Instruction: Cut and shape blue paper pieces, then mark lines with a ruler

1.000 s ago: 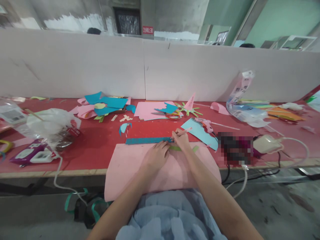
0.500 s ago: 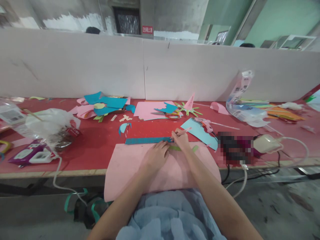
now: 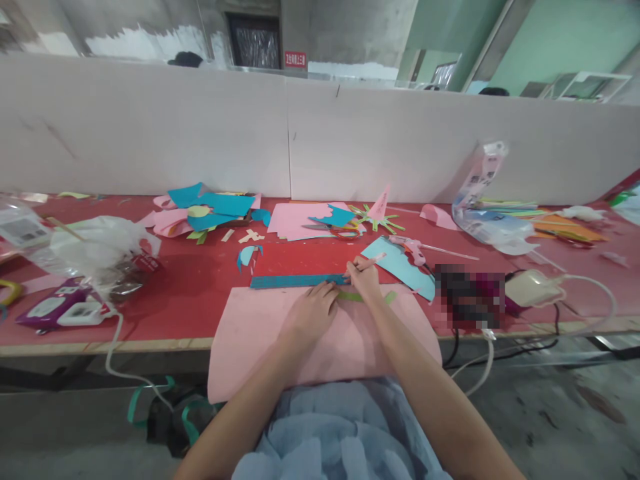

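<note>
My left hand (image 3: 314,308) lies flat with fingers stretched out, its fingertips at the lower edge of a long blue ruler (image 3: 285,281). The ruler lies level along the top of a large pink sheet of paper (image 3: 260,333). My right hand (image 3: 364,279) is closed around a pale pink pen (image 3: 375,260), whose upper end slants to the right. That hand is at the ruler's right end, and its fingers hide the pen's tip. A green paper strip (image 3: 353,295) lies on the pink sheet between my hands, partly covered.
Behind the ruler are scissors (image 3: 345,231), stacked pink paper (image 3: 295,217) and a pink cone (image 3: 381,205) on green strips. A pink glue gun (image 3: 413,250) rests by light-blue paper (image 3: 400,267) at right. A plastic bag (image 3: 90,247) stands left. A white partition (image 3: 200,133) runs behind.
My right hand has shifted slightly to the right along the ruler, and the pen leans a little differently. My left hand stays in place.
</note>
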### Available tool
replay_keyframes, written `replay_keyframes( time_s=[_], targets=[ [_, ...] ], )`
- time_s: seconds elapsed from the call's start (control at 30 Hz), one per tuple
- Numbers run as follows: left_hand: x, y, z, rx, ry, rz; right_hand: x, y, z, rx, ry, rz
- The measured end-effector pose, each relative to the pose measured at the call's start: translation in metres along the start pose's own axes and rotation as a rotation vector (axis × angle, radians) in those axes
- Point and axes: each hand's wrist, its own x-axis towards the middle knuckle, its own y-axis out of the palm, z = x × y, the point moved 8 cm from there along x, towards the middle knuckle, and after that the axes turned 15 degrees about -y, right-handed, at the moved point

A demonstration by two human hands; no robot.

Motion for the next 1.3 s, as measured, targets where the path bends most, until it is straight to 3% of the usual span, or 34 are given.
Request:
replay_keyframes(
  time_s=[1.3],
  targets=[
    [0.0003,-0.0010,-0.0005,0.012,-0.019,0.021,0.0008,-0.0003,-0.0072,-0.028,-0.018,-0.019]
  ],
)
